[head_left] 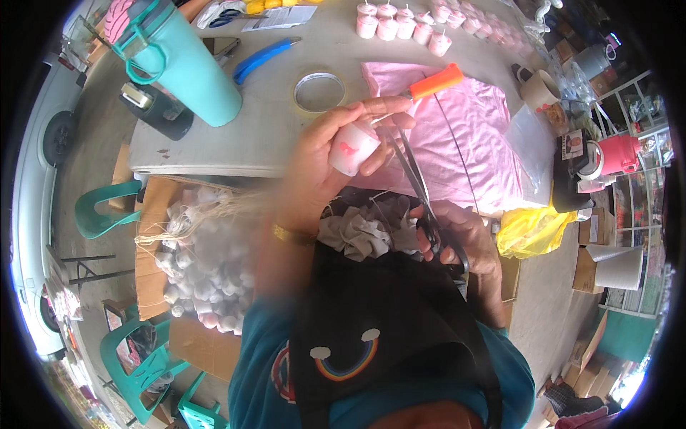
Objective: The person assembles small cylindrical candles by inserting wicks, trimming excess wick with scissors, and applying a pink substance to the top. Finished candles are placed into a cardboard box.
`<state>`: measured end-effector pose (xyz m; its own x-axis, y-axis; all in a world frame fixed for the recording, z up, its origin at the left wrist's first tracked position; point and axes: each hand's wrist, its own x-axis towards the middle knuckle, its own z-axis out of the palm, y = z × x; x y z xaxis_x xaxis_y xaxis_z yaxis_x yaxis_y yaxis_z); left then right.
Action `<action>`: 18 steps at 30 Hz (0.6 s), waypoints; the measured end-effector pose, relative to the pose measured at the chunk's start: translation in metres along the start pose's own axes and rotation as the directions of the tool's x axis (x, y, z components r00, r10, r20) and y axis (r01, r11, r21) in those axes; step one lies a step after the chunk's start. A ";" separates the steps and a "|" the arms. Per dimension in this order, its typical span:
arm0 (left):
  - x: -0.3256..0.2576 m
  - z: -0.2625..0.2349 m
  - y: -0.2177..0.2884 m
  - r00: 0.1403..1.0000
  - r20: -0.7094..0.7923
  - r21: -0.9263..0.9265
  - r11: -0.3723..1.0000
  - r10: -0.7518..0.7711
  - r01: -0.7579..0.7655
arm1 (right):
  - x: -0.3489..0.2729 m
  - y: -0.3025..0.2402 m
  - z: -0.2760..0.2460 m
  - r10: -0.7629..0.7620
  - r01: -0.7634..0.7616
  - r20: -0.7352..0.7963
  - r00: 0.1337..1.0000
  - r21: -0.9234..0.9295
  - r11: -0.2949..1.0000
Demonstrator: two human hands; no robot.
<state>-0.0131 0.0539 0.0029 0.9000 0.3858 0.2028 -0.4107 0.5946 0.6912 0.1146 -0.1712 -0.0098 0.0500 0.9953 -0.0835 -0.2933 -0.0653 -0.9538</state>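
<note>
My left hand (329, 143) is closed around a small white candle (353, 149) with a pink print, held above the table's near edge. A pale wick or string runs from its top toward my fingertips. My right hand (457, 232) grips black-handled scissors (413, 168), fingers in the loops. Their blades point up and left, with the tips beside the string and my left fingers. Just beyond those fingers, an orange-handled tool (437, 81) lies over a pink cloth (471, 136).
Rows of pink-and-white candles (405, 27) stand at the table's far side. A tape roll (319, 92), blue cutter (264, 60) and teal tumbler (187, 68) are on the left. Below left sits a cardboard box (153, 264) of white pieces; a yellow bag (532, 230) hangs right.
</note>
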 end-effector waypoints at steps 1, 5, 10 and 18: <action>0.002 0.000 -0.002 1.000 0.010 -0.051 0.998 -0.027 0.027 | -0.002 0.000 0.000 -0.007 0.007 -0.014 1.000 0.020 1.000; 0.004 0.006 -0.008 0.987 -0.114 -0.130 0.987 -0.112 0.097 | -0.001 -0.001 0.001 0.027 -0.039 -0.106 0.994 -0.119 0.992; 0.005 0.006 -0.011 0.986 -0.052 -0.170 0.975 -0.156 0.146 | 0.009 0.000 0.001 -0.020 0.003 -0.155 0.988 -0.108 0.994; 0.006 0.000 -0.017 0.993 -0.015 -0.132 0.985 -0.114 0.111 | 0.012 -0.001 0.004 0.016 -0.028 -0.192 0.981 -0.060 0.998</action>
<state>-0.0006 0.0465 -0.0077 0.9388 0.3256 0.1124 -0.3236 0.7219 0.6116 0.1119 -0.1585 -0.0084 0.2273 0.9618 -0.1527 -0.2368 -0.0975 -0.9666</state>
